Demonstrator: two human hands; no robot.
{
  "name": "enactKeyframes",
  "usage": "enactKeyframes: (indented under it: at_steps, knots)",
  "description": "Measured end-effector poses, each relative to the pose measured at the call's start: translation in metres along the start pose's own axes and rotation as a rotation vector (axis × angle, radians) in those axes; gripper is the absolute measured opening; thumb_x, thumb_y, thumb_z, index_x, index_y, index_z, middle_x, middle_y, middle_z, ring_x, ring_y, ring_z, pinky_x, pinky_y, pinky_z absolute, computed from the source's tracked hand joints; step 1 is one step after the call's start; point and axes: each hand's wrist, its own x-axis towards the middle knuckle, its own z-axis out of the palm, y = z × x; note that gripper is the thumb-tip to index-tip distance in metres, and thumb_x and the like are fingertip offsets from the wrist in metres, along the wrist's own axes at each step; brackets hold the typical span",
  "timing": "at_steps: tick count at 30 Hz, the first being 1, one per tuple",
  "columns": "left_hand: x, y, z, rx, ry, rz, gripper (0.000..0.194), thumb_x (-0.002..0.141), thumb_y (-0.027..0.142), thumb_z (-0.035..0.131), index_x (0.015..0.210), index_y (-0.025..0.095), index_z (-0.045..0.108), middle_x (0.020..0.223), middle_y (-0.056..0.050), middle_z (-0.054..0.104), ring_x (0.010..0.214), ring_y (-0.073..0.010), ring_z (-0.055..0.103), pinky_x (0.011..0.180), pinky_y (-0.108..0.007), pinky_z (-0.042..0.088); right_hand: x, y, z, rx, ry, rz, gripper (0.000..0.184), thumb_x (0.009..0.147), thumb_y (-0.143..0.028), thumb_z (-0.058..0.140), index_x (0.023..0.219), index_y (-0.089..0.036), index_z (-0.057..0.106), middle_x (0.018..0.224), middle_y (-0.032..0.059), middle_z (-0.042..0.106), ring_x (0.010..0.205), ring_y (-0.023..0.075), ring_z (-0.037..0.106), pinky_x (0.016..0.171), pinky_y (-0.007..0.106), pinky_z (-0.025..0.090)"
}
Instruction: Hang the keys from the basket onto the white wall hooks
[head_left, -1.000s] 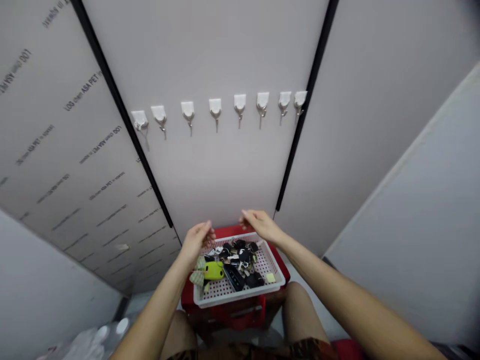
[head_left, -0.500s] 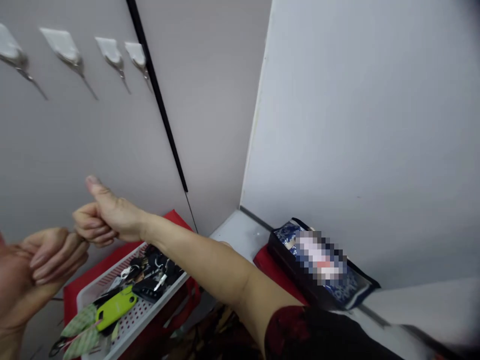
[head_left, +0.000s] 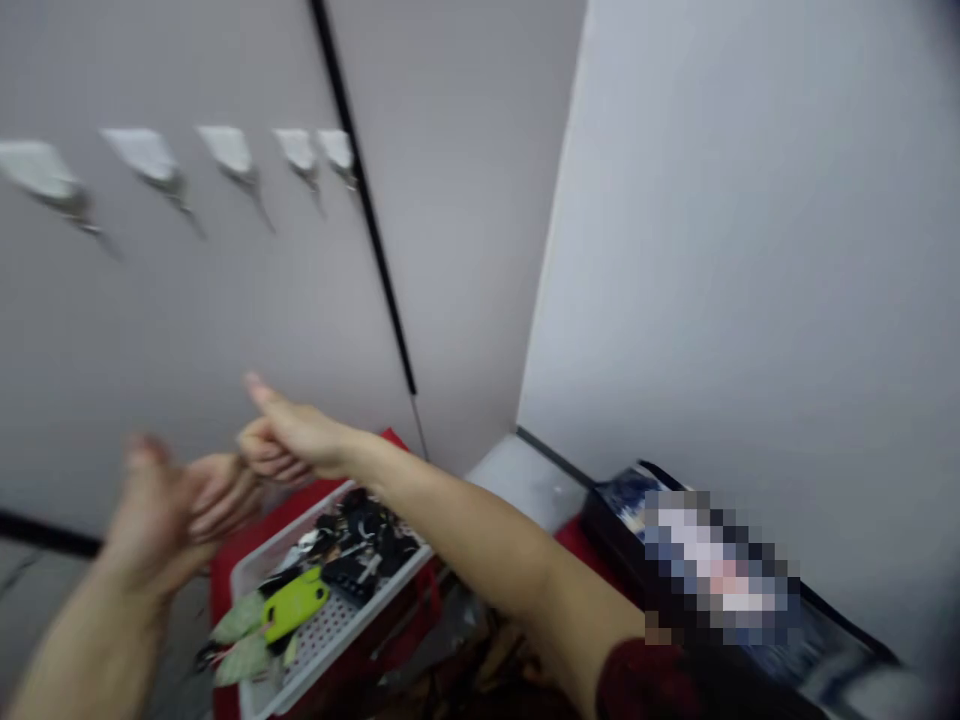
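Note:
My left hand [head_left: 180, 510] is closed into a fist with its thumb up, somewhat smeared by motion. Against its knuckles rests my right hand [head_left: 292, 435], also a fist with the thumb raised. Nothing shows in either hand. Below them, a white plastic basket [head_left: 337, 640] holds a jumble of keys and key fobs [head_left: 360, 535]. A lime-green key cover [head_left: 296, 605] lies in its near left part, beside pale green leaf-shaped pieces [head_left: 244, 655]. My right forearm hides part of the basket's far end.
White hooks [head_left: 225, 150] with small metal pieces hang in a row on the grey cabinet front [head_left: 187, 330]. A black strip [head_left: 375, 230] runs down it. Red material [head_left: 225, 590] lies under the basket. A dark patterned bag [head_left: 622, 540], partly pixelated, stands at right by the white wall [head_left: 735, 250].
The view has swung left, so the hands, basket and hooks sit farther right. My left thumb and forearm now show. Both fists stay together.

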Motion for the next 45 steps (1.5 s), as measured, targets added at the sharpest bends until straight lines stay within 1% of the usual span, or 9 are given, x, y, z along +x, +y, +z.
enactKeyframes:
  at_steps: [6,12,18,22,28,32,37,41,45]
  knots:
    - [-0.001,-0.001,-0.001,-0.072,-0.112,0.132,0.060,0.062,0.062,0.011,0.033,0.014,0.032,0.023,0.005,0.021,0.023,-0.0024,0.017,0.028,-0.015,0.011,0.011,0.003,0.000,0.057,0.014,0.009,0.054,0.064,-0.062,0.004,0.039,-0.017,0.021,0.027,-0.0082,0.017,0.023,0.0017,0.013,0.027,0.015,0.009]
    - [-0.006,-0.002,-0.017,-0.083,-0.196,0.134,0.059,0.060,0.064,0.012,0.033,0.015,0.030,0.023,0.004,0.023,0.022,-0.0025,0.018,0.027,-0.015,0.009,0.016,0.007,0.012,0.110,0.047,0.036,0.056,0.063,-0.063,0.010,0.036,-0.016,0.023,0.026,-0.0072,0.019,0.023,0.0016,0.014,0.028,0.016,0.009]
    - [-0.016,-0.002,-0.026,0.003,-0.161,0.089,0.060,0.058,0.065,0.008,0.033,0.015,0.030,0.024,0.004,0.023,0.022,-0.0023,0.018,0.028,-0.016,0.010,0.022,0.014,0.021,0.101,0.029,0.039,0.056,0.064,-0.062,0.011,0.036,-0.016,0.023,0.027,-0.0073,0.020,0.025,0.0016,0.014,0.029,0.016,0.010]
    - [-0.021,-0.012,-0.035,0.144,0.025,0.110,0.058,0.060,0.064,0.009,0.037,0.015,0.032,0.028,0.003,0.031,0.026,-0.0032,0.025,0.031,-0.017,0.019,0.028,0.028,0.023,0.048,0.087,0.041,0.054,0.064,-0.061,0.011,0.038,-0.016,0.024,0.030,-0.0077,0.020,0.026,0.0018,0.015,0.030,0.016,0.013]
    - [-0.046,-0.063,-0.061,0.773,0.631,0.264,0.025,0.060,0.040,0.045,0.056,0.015,0.048,0.052,0.002,0.047,0.050,-0.0078,0.042,0.051,-0.020,0.033,0.021,0.092,0.027,-0.498,0.293,0.057,0.041,0.066,-0.051,0.032,0.049,-0.014,0.041,0.041,-0.0046,0.037,0.038,0.0049,0.034,0.039,0.018,0.027]
    - [-0.068,-0.096,-0.071,0.975,0.689,0.264,0.014,0.058,0.027,0.048,0.068,0.017,0.052,0.070,0.000,0.052,0.068,-0.0111,0.046,0.063,-0.023,0.034,0.010,0.133,0.034,-0.940,0.163,-0.075,0.020,0.054,-0.032,0.055,0.064,-0.015,0.054,0.062,-0.0005,0.049,0.061,0.0101,0.043,0.057,0.022,0.034]
    - [-0.080,-0.117,-0.081,0.769,0.735,0.274,0.022,0.056,0.024,0.052,0.077,0.018,0.052,0.083,-0.003,0.053,0.078,-0.0129,0.046,0.071,-0.023,0.033,0.006,0.146,0.039,-1.112,0.250,-0.119,0.020,0.059,-0.022,0.050,0.078,-0.018,0.055,0.077,0.0036,0.051,0.076,0.0134,0.043,0.069,0.025,0.033]
    - [-0.078,-0.124,-0.086,0.417,0.725,0.181,0.019,0.052,0.021,0.056,0.070,0.014,0.054,0.068,-0.002,0.056,0.064,-0.0115,0.048,0.061,-0.022,0.034,0.005,0.145,0.036,-1.196,0.237,-0.062,0.038,0.059,-0.028,0.049,0.096,-0.017,0.048,0.090,0.0065,0.051,0.085,0.0173,0.040,0.074,0.029,0.030]
    - [-0.077,-0.118,-0.080,0.177,0.703,0.193,0.015,0.050,0.015,0.057,0.064,0.013,0.052,0.059,0.001,0.054,0.056,-0.0085,0.047,0.056,-0.019,0.034,0.002,0.146,0.034,-1.260,0.174,-0.023,0.033,0.054,-0.035,0.053,0.083,-0.019,0.053,0.080,0.0042,0.053,0.079,0.0177,0.042,0.069,0.029,0.031]
